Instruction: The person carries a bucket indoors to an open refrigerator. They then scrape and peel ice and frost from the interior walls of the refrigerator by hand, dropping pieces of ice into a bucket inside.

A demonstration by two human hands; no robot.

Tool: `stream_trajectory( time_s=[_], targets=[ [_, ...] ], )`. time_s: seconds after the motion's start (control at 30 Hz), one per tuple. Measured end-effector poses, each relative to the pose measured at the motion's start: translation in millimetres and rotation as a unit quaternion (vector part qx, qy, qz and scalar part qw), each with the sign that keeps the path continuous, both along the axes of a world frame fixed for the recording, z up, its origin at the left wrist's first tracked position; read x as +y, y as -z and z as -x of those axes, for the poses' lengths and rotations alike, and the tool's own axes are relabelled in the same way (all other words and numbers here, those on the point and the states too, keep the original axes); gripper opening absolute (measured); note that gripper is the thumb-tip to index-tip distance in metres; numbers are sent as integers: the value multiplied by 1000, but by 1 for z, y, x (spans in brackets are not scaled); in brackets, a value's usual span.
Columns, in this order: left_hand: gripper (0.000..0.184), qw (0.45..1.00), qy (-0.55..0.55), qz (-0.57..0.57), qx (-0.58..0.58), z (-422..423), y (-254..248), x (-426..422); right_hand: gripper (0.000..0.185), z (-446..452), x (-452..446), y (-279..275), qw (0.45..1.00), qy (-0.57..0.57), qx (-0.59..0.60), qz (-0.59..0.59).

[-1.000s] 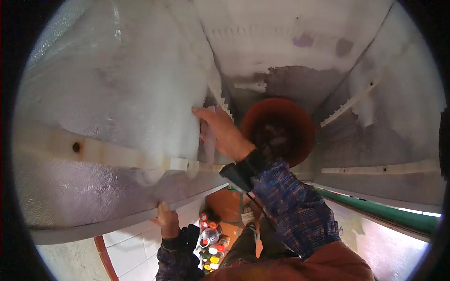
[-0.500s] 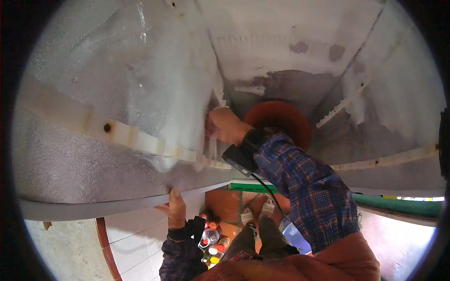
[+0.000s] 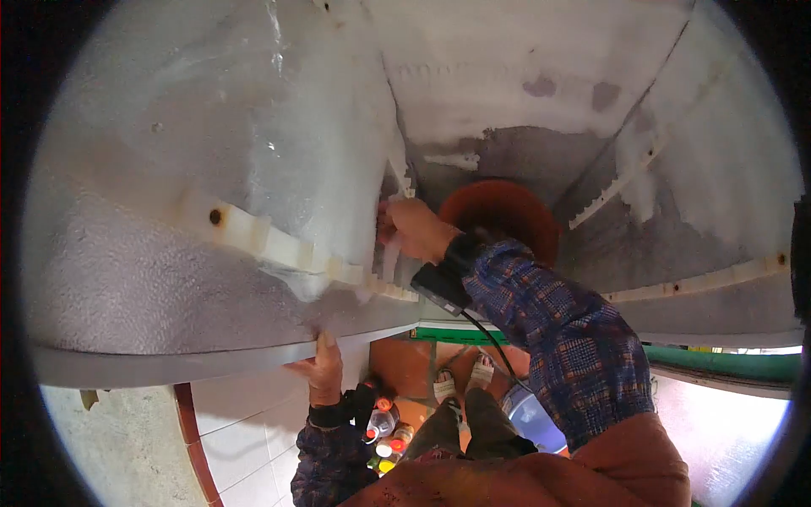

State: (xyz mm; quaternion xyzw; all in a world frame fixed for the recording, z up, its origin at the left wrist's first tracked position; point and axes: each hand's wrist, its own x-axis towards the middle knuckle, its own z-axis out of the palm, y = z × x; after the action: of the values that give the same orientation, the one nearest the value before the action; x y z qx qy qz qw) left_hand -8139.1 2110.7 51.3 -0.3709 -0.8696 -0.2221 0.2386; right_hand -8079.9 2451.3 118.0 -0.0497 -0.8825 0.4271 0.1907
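By the wall [image 3: 325, 186], right hand [image 3: 416, 230], sleeve [image 3: 553, 325] overlapping reddish tub [image 3: 507, 198], bottles [image 3: 385, 422] below

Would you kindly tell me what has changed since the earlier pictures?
The right hand has drawn back rightward in the picture and curled more; whether it holds anything is unclear. The view has shifted, so the left hand sits higher in the frame and a blue tub has come into view. The left hand stays at the box edge, and the red-brown bucket remains inside.
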Motion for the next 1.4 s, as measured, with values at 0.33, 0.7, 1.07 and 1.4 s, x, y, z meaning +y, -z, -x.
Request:
stream_trajectory(
  time_s=[0.33,0.7,1.07,1.4],
  targets=[
    [82,908,70,-350,-219,-36,-73,64,16,45,13,97,991,-48,34,124],
    [64,953,46,-272,-124,-31,-62,52,7,11,35,-21,976,-23,148,161],
    [45,984,-29,36,170,-9,-48,16,20,-123,102,177,901,414,-90,88],
    [30,949,4,113,295,-21,-61,22,19,-63,-36,104,757,85,60,645]
  ],
)
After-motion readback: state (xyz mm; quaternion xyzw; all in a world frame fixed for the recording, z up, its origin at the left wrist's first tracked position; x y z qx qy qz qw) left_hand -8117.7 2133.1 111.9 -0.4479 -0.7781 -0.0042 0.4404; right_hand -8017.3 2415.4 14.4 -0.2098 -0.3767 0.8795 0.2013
